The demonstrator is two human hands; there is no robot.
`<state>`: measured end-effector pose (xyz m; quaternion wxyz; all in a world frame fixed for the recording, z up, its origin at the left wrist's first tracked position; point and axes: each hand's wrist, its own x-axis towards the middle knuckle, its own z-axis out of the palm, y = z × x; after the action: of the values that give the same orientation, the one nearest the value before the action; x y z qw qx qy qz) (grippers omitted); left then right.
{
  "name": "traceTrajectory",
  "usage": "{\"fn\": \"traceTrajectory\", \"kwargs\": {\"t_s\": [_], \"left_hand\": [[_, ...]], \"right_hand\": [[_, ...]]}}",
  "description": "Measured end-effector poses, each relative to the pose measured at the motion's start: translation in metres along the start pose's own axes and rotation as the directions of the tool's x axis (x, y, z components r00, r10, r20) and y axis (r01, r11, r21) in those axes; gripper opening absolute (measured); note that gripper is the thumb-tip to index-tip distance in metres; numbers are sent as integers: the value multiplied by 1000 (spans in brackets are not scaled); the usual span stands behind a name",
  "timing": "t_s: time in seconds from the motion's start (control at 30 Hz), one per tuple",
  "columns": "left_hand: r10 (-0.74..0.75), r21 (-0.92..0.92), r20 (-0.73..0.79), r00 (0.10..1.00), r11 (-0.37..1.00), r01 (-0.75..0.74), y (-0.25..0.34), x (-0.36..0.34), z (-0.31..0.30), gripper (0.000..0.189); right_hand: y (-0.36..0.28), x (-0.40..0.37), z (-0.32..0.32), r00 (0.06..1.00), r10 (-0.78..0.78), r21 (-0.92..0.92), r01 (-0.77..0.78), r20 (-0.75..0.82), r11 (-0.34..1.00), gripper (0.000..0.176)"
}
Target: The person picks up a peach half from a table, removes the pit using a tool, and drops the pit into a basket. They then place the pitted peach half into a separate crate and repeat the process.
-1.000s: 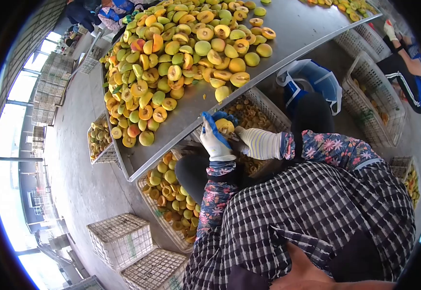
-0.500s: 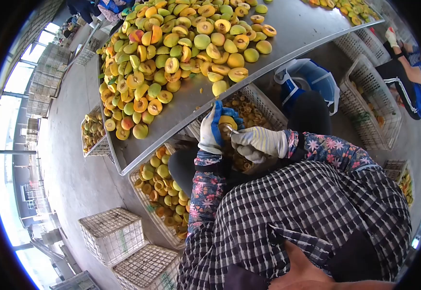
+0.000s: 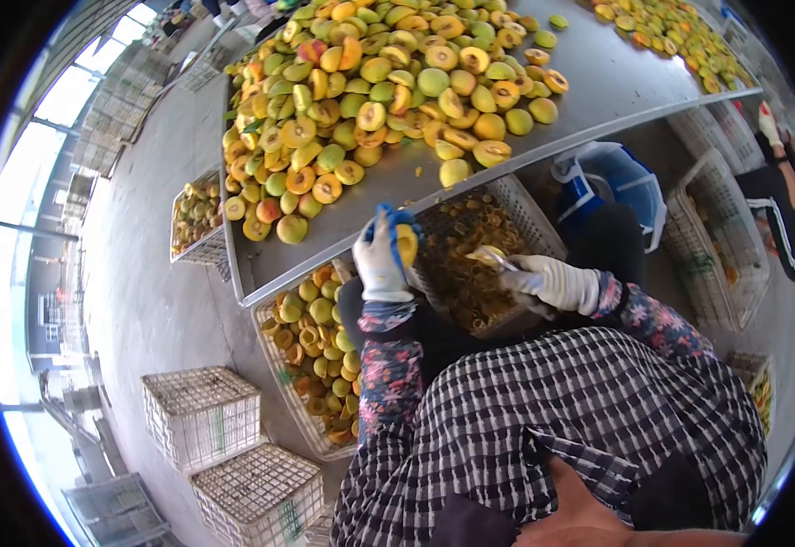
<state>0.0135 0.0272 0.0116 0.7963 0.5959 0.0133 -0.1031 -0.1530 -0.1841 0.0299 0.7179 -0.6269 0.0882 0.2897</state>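
Observation:
My left hand [image 3: 382,262], in a white glove with blue-coated fingers, is closed around a halved peach [image 3: 407,244] close to the metal table's edge. My right hand [image 3: 552,284], in a striped glove, grips a small metal pitting tool [image 3: 507,263]. A yellowish piece of fruit or pit [image 3: 486,256] sits at the tool's tip, apart from the peach half. Below both hands stands a crate [image 3: 518,202] holding many brown pits and scraps. A large heap of peach halves [image 3: 370,114] covers much of the table [image 3: 589,87] in front of me.
At my left, a crate of pitted halves [image 3: 317,360] stands under the table corner. Upturned white crates [image 3: 201,415] rest on the floor farther left. A blue bucket [image 3: 612,187] and another crate [image 3: 721,251] are at the right, near a person's arm [image 3: 785,169].
My hands have moved apart: the left went left with the peach half, while the right drew the tool out and right, a yellowish piece on its tip. The whole view has shifted.

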Motion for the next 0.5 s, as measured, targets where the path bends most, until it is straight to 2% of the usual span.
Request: {"fn": "traceTrajectory", "kwargs": {"t_s": [0.03, 0.07, 0.1, 0.13, 0.17, 0.2, 0.23, 0.33, 0.4, 0.43, 0.47, 0.5], "left_hand": [[41, 64, -62, 997, 997, -37, 12, 1, -20, 26], [86, 129, -123, 989, 989, -70, 25, 1, -42, 26], [183, 337, -179, 967, 935, -115, 30, 6, -74, 26], [285, 531, -211, 935, 837, -135, 37, 11, -106, 27], [279, 778, -197, 940, 627, -23, 57, 6, -126, 28], [262, 934, -190, 946, 344, 93, 75, 3, -143, 30], [228, 926, -154, 961, 373, 60, 70, 13, -170, 34], [469, 966, 170, 867, 96, -241, 60, 54, -179, 38], [231, 952, 76, 970, 273, -140, 74, 74, -134, 37], [236, 954, 163, 958, 210, -214, 75, 85, -116, 36], [149, 962, 148, 978, 208, -178, 74, 101, -97, 41], [65, 982, 140, 988, 116, -147, 73, 116, -80, 49]], "right_hand": [[37, 15, -11, 966, -252, -284, 227, -56, 932, 36], [64, 27, -16, 865, -500, -546, 402, -36, 735, 39], [56, 21, -15, 952, -303, -660, 198, -47, 725, 41], [40, 11, -13, 990, -101, -757, -6, -95, 653, 44], [32, 8, -9, 991, -19, -798, -96, -133, 596, 45], [30, 8, -6, 991, -21, -824, -95, -128, 558, 46], [28, 8, -5, 992, -19, -850, -97, -125, 518, 47], [32, 13, -5, 985, -111, -898, -69, -129, 435, 47], [38, 18, -6, 962, -235, -913, -35, -142, 407, 44], [37, 15, -4, 957, -252, -915, -30, -142, 403, 42], [35, 15, -3, 953, -269, -917, -26, -143, 397, 40], [34, 14, -1, 947, -287, -922, -24, -145, 387, 37]]}}
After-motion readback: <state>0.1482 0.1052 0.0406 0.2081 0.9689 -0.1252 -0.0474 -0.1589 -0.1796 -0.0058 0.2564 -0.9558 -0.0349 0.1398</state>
